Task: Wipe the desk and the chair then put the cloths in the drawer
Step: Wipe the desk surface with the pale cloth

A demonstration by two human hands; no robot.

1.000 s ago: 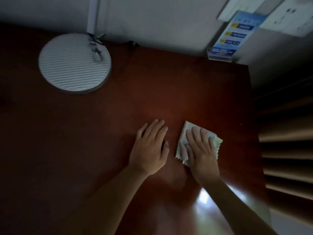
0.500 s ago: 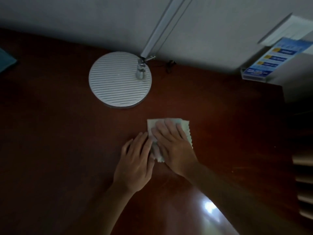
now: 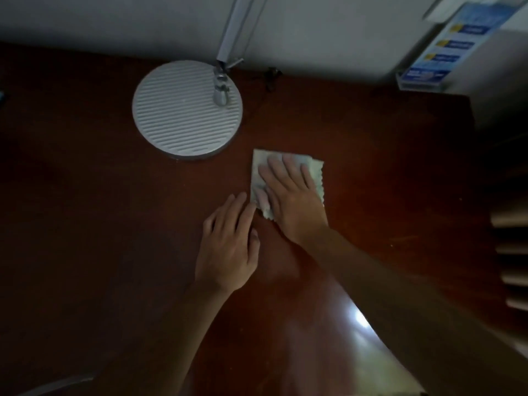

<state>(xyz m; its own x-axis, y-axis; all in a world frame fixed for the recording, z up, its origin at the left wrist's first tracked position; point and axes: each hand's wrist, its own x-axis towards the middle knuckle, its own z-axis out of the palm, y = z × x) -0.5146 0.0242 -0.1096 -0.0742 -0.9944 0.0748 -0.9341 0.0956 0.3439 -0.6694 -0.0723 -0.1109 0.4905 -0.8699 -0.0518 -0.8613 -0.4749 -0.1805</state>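
Note:
A pale folded cloth (image 3: 315, 168) with a zigzag edge lies on the dark red-brown desk (image 3: 385, 172), just right of the lamp base. My right hand (image 3: 291, 192) presses flat on the cloth with straight, spread fingers and covers most of it. My left hand (image 3: 228, 247) rests flat on the bare desk just left of and nearer than the cloth, its fingertips close to the cloth's lower corner. No chair or drawer is in view.
A round ribbed grey lamp base (image 3: 187, 110) with its arm (image 3: 237, 27) stands at the back against the pale wall. A blue leaflet holder (image 3: 425, 75) sits at the back right corner. Slatted shelving (image 3: 511, 252) runs past the desk's right edge.
My right hand has slid the cloth left and away across the desk, toward the lamp base. My left hand has followed beside it, and my view has swung left.

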